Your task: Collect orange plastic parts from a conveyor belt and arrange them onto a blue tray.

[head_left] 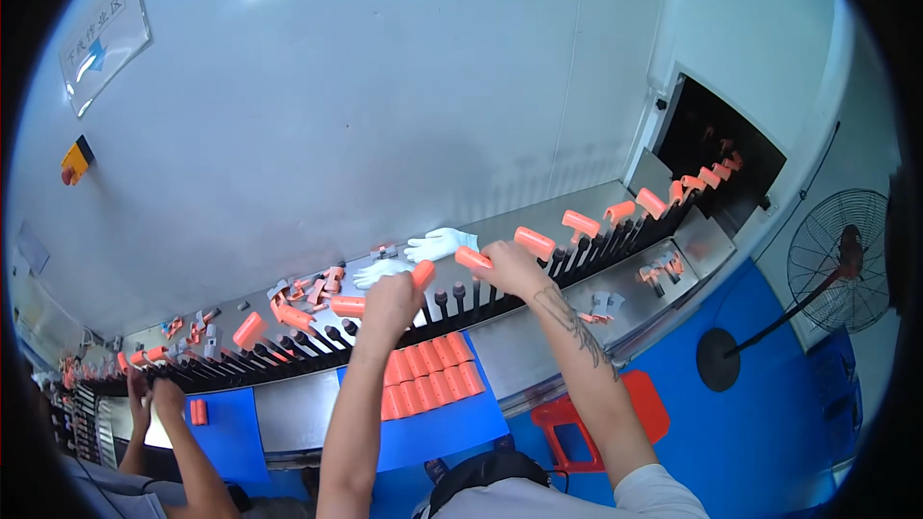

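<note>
My left hand [392,302] is closed on an orange plastic shell [423,275], which sticks out past the fingers above the row of black pegs [460,294]. Slightly higher and to the right, my right hand [512,267] grips a second orange shell [471,258] by its end. Similar orange shells sit on the pegs to both sides, such as one [535,242] just right of my right hand and another [348,307] beside my left hand. Below my hands, more orange shells [433,373] lie in neat rows on a blue sheet [452,437]. My fingertips are partly hidden.
White gloves [440,244] lie behind the pegs. Loose orange and grey pieces [312,296] are heaped to the left. The peg line runs into a dark opening [721,139] at right. A co-worker's hands [154,392] work at far left. A red stool [615,418] and a fan [838,240] stand at right.
</note>
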### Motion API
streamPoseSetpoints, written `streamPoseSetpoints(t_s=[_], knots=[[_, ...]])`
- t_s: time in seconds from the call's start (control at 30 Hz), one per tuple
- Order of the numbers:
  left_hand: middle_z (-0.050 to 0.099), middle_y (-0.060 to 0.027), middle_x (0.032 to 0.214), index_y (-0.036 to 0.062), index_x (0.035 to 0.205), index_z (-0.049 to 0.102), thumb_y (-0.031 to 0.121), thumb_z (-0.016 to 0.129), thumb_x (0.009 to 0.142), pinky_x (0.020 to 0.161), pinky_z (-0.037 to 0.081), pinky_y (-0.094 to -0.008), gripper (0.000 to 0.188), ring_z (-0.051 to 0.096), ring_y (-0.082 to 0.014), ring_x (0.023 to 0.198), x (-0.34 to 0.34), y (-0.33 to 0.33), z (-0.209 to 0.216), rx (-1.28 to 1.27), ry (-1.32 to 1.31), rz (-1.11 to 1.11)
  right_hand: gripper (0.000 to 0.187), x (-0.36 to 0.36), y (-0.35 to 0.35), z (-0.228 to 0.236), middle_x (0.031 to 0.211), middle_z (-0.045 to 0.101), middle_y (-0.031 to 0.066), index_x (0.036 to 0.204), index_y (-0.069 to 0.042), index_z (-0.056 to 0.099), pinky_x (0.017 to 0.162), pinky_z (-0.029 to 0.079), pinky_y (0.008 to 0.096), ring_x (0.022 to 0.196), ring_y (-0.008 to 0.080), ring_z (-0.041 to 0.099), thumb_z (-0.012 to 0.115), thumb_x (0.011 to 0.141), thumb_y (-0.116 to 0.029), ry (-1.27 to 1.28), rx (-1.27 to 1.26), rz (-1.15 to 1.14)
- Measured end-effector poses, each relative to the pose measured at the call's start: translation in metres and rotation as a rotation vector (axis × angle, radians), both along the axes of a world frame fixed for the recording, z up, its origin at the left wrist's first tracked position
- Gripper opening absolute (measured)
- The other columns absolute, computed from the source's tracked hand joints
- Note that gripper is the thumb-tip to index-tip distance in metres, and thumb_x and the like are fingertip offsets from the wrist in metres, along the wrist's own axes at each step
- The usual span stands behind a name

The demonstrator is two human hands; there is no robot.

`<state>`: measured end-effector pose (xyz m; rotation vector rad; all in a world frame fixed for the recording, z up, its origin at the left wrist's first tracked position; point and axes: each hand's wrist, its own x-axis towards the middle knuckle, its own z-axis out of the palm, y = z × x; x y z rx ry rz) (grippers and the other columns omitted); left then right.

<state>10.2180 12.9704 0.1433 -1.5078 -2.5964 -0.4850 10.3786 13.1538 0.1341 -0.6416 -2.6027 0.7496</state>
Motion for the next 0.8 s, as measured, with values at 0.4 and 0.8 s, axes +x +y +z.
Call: streamPoseSetpoints(t_s=[0.4, 0.8], knots=[[0.068, -0.0208, 0.093, -0.0026, 0.112, 0.063, 0.009, 0.069, 0.087, 0.070, 0.053, -0.0452, 0.028, 0.066, -0.0383, 0.083, 0.148, -0.045, 0.003, 0.354, 0.143, 0.125, 0.021, 0.019, -0.008, -0.030, 0.084, 0.068, 0.0203, 0.098, 0.003, 0.062, 0.067, 0.057, 0.0460, 0.076, 0.0380, 0.069, 0.067, 0.085, -0.012, 0.342, 0.276, 0.081], [0.074, -0.0138, 0.087, -0.0032, 0.113, 0.071, 0.021, 0.081, 0.081, 0.067, 0.055, -0.0302, 0.041, 0.069, -0.0165, 0.075, 0.271, -0.042, -0.207, 0.126, -1.008, 0.254, 0.032, 0.027, 0.079, 0.023, 0.072, 0.068, 0.0164, 0.087, 0.001, 0.073, 0.059, 0.052, 0.0384, 0.065, 0.0252, 0.068, 0.068, 0.082, -0.031, 0.011, -0.311, 0.429]])
